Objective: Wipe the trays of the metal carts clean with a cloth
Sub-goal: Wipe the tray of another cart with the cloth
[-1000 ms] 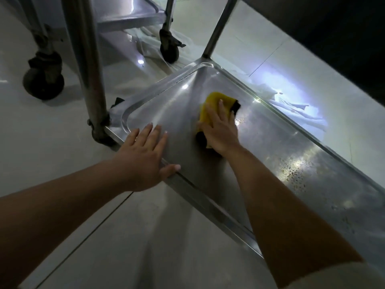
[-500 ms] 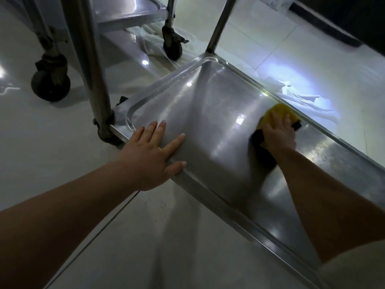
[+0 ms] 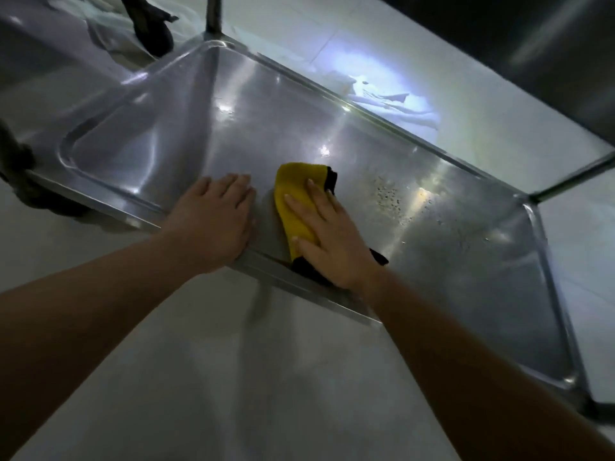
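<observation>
The bottom tray [image 3: 159,141] of a metal cart lies low over the floor, its steel surface shiny with water spots at the right of centre. A yellow cloth with a black edge [image 3: 294,194] lies near the tray's front rim. My right hand [image 3: 327,234] presses flat on the cloth with straight fingers. My left hand [image 3: 213,217] rests flat on the front rim just left of the cloth, fingers straight and together.
A cart leg [image 3: 214,15] rises at the tray's far corner, with a black caster [image 3: 151,26] of another cart beyond it. A white rag [image 3: 392,101] lies on the lit floor behind the tray. A dark metal surface [image 3: 549,54] stands at top right.
My right hand has dragged the cloth from the tray's far right edge back to the front rim, beside my left hand. The view has shifted to the right along the tray.
</observation>
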A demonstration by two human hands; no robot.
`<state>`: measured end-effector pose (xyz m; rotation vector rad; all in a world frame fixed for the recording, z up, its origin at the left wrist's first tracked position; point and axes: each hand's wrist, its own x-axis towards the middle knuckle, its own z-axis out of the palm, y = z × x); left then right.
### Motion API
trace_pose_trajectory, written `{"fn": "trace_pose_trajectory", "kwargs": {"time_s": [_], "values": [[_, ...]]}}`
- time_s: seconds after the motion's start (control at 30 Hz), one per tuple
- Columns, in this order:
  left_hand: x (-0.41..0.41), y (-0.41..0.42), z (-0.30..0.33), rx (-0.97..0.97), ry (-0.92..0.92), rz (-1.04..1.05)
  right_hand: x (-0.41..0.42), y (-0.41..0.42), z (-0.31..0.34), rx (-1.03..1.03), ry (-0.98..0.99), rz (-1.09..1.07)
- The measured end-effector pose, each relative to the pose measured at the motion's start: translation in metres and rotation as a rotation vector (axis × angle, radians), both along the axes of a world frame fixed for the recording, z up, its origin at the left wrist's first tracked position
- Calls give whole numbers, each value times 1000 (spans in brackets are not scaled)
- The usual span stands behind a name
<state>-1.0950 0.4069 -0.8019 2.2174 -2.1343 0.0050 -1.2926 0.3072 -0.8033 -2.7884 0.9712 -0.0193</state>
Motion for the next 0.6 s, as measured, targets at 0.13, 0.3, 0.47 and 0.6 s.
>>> {"fn": "trace_pose_trajectory", "kwargs": {"time_s": [0.13, 0.3, 0.47, 0.6], "values": [[5, -7, -6, -5, -6, -126, -69, 8, 6, 45, -67, 1], [11, -9, -17, -5, 5, -126, -52, 2, -3, 0, -48, -208], [14, -11, -17, 24, -12, -116, 28, -46, -8, 5, -34, -330], [16, -14, -21, 69, -22, -110, 48, -93, -2, 65, -38, -308]]}}
